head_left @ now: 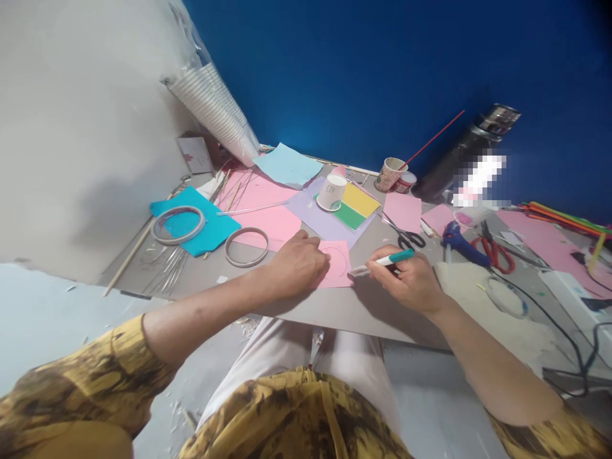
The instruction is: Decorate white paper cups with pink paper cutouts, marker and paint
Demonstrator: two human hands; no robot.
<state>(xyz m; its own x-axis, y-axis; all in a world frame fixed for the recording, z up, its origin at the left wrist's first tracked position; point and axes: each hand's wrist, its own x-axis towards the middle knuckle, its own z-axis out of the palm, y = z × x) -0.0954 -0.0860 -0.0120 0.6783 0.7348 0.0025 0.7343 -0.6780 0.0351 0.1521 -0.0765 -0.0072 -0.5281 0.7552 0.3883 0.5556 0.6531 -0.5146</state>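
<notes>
A small pink paper (338,275) lies near the table's front edge, with a faint curved line drawn on it. My left hand (303,260) presses on its left side, fingers curled together, and hides that part. In my right hand (408,280) is a white marker (383,260) with a teal end, held in a pinch. Its tip end points left, close to the paper's right edge; whether it touches cannot be told. Beyond the paper, an upside-down paper cup (333,191) stands on coloured sheets. A tape ring (247,247) lies left of my left hand.
Scissors (406,237), a blue glue gun (463,243) and red-handled pliers (497,255) lie to the right. A power strip (576,299) with black cables is beyond them. Another ring (178,224) rests on blue paper at left. Stacked cups (215,105) lean behind; a dark flask (471,146) stands back right.
</notes>
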